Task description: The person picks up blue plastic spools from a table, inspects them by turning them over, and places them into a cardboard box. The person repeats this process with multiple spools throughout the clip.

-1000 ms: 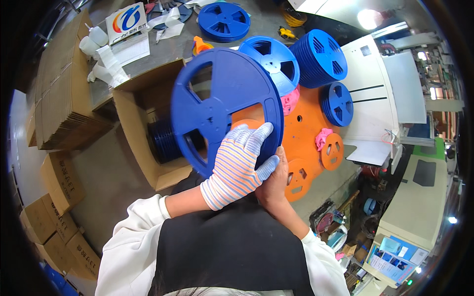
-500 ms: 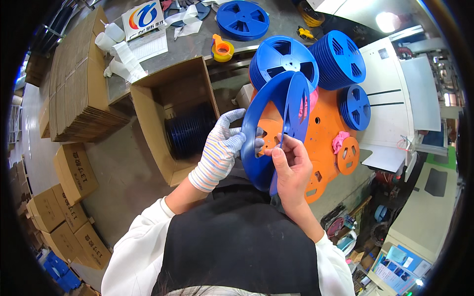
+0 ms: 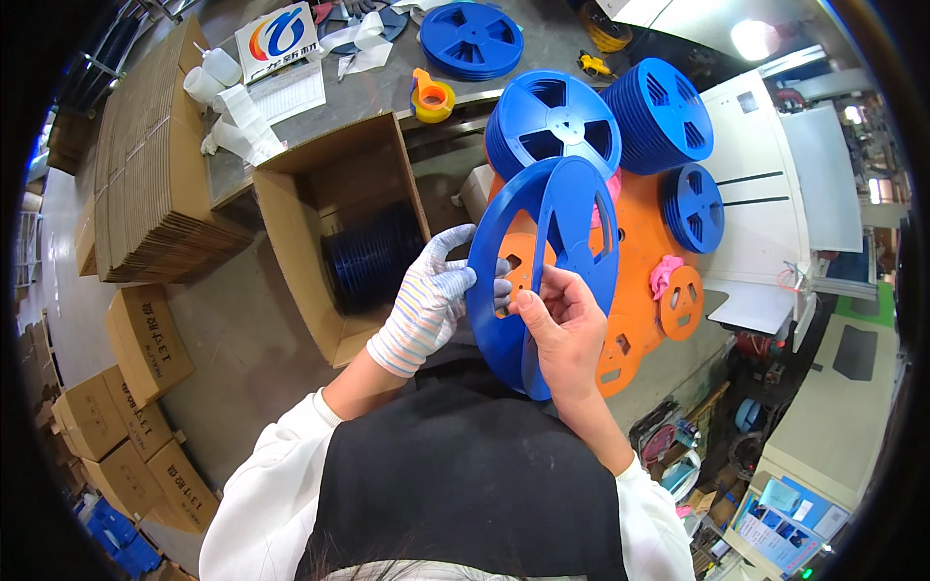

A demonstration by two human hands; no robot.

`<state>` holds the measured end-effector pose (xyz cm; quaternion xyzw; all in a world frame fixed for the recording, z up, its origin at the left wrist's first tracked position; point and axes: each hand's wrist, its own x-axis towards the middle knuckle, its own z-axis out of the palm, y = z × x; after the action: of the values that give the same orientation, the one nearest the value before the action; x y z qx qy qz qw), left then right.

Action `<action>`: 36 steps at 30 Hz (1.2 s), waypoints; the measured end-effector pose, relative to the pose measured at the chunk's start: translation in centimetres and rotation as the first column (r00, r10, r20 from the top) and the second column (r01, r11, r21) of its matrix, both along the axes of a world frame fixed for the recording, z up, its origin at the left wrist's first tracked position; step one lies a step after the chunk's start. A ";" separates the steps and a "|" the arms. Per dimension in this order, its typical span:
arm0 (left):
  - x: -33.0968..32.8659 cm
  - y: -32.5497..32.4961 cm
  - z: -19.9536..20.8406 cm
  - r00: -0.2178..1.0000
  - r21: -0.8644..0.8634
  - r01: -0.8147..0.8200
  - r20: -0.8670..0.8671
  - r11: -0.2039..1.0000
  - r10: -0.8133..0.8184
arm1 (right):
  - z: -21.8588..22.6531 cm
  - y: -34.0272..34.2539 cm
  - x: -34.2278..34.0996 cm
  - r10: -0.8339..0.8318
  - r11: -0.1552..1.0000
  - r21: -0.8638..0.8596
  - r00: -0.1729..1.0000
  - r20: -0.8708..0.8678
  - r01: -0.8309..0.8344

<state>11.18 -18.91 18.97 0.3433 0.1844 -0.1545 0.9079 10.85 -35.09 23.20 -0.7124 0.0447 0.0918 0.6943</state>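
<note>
Two blue plastic reel discs with cut-out windows are held upright in front of me, overlapping near their tops. My left hand (image 3: pixel 426 302), in a striped knit glove, grips the left disc (image 3: pixel 492 344), with fingertips showing through its window. My bare right hand (image 3: pixel 564 329) holds the right disc (image 3: pixel 587 259), its thumb and fingers closed at the edge of a window. Whether the two discs touch cannot be made out. Just beyond them, stacks of blue discs (image 3: pixel 570 128) stand on an orange plate (image 3: pixel 644 228).
To my left, an open cardboard box (image 3: pixel 281 218) contains dark blue discs (image 3: pixel 373 257). Flattened cartons (image 3: pixel 160 165) and closed boxes (image 3: pixel 145 339) stand farther left. A grey bench (image 3: pixel 392 82) carries a tape dispenser (image 3: pixel 431 100) and another disc stack (image 3: pixel 472 41).
The two discs have come down slightly and turned, so the right one shows more of its face. My right hand has shifted a little left; my left hand keeps its hold.
</note>
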 end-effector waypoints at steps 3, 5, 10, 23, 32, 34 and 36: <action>-0.1 -0.2 0.7 0.996 0.100 -0.002 0.085 0.995 -0.007 | -0.2 -1.0 0.1 -0.029 1.000 0.010 0.999 0.030 0.028; -0.1 0.4 0.7 0.982 0.072 -0.075 0.180 0.995 0.061 | -0.2 -2.5 0.5 -0.158 0.986 0.058 0.987 0.026 0.156; 0.3 5.7 -2.3 0.847 0.249 -0.513 0.305 0.822 0.436 | -1.2 -6.4 1.6 -0.453 0.790 0.372 0.873 -0.182 0.488; -4.3 10.0 -7.1 0.774 0.346 -0.630 0.205 0.695 0.600 | -4.3 -8.0 2.6 -0.346 0.540 0.657 0.850 -0.397 0.526; -4.8 10.2 -8.3 0.803 0.311 -0.592 0.141 0.744 0.579 | -6.0 -7.9 2.9 -0.364 0.455 0.659 0.800 -0.476 0.599; -4.8 10.2 -8.3 0.803 0.304 -0.590 0.127 0.748 0.582 | -6.0 -7.8 2.8 -0.404 0.506 0.592 0.779 -0.480 0.628; -4.7 10.2 -8.2 0.816 0.315 -0.571 0.117 0.758 0.566 | -6.0 -7.7 2.7 -0.427 0.523 0.569 0.773 -0.469 0.635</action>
<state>6.47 -8.73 10.73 0.4216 0.2964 0.1643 0.8410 13.52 -42.80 17.18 -0.3244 0.3180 -0.0206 0.8906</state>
